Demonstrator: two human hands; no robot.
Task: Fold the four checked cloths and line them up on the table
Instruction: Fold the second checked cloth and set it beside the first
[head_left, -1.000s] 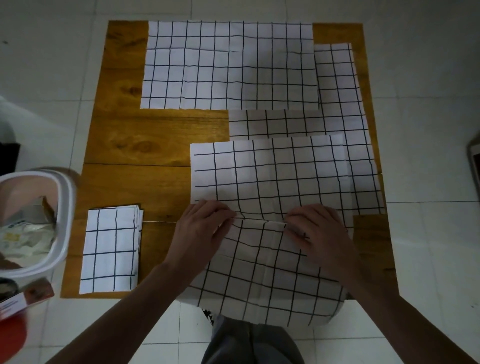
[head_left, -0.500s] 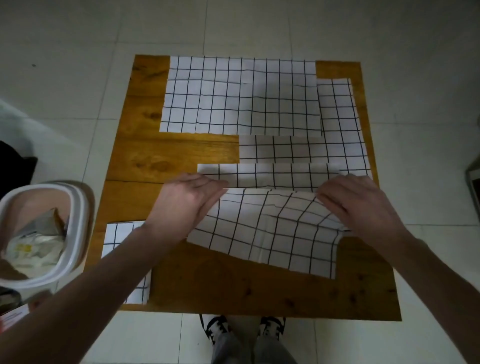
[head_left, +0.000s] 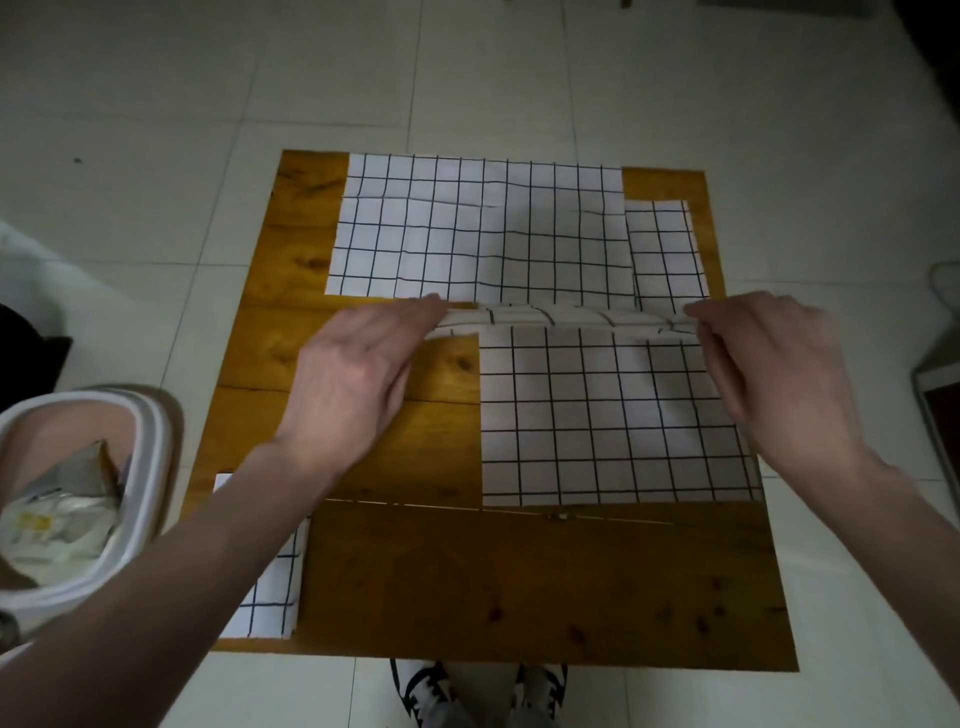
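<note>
Two hands, left hand (head_left: 358, 364) and right hand (head_left: 769, 364), pinch folded checked cloth (head_left: 566, 319) ends taut mid-table (head_left: 519, 582), holding crease straight; finished folded cloth (head_left: 270, 587) waits near-left corner.

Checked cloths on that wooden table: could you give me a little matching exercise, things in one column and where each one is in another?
Things:
1. cloth in the hands
2. small folded cloth
3. large flat cloth
4. white bin

Places:
A. far side of the table, spread out
B. on the floor, left of the table
C. near left corner of the table, partly under the left forearm
D. lifted between the left hand and the right hand

Pairs: 1-D, 2-C, 3-A, 4-B
</note>
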